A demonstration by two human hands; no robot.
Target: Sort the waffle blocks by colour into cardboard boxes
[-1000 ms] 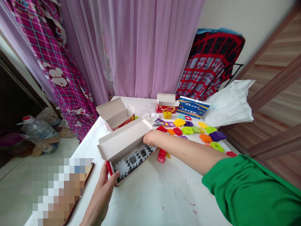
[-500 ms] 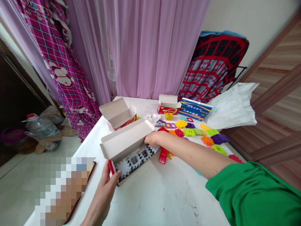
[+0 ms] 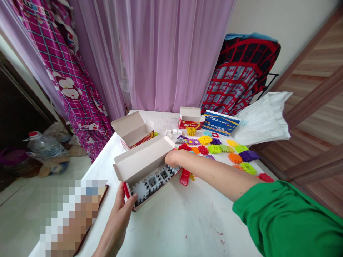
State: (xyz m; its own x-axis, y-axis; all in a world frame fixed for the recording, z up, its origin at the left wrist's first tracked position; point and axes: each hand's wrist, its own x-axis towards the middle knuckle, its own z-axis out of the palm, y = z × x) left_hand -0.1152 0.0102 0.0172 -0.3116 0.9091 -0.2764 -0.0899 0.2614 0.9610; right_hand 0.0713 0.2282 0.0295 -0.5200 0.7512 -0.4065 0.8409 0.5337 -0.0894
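Note:
An open cardboard box with its lid raised lies slantwise on the table in front of me. Inside it sit grey and white interlocking plastic building pieces with toothed edges. My left hand grips the near left end of the box, thumb over the rim and fingers outside by the red end flap. At the far right end, my right hand reaches down into the box; its fingertips are hidden, so what they touch does not show. A red plastic piece lies beside the box, under my right forearm.
Another open box stands behind to the left. A small red box, a blue box and a white bag are at the back right. Coloured interlocking pieces spread over the right side. A blurred-out flat object lies near the left edge.
Both hands and the box keep nearly the same places. The whole view has shifted slightly, with the background objects a little further left.

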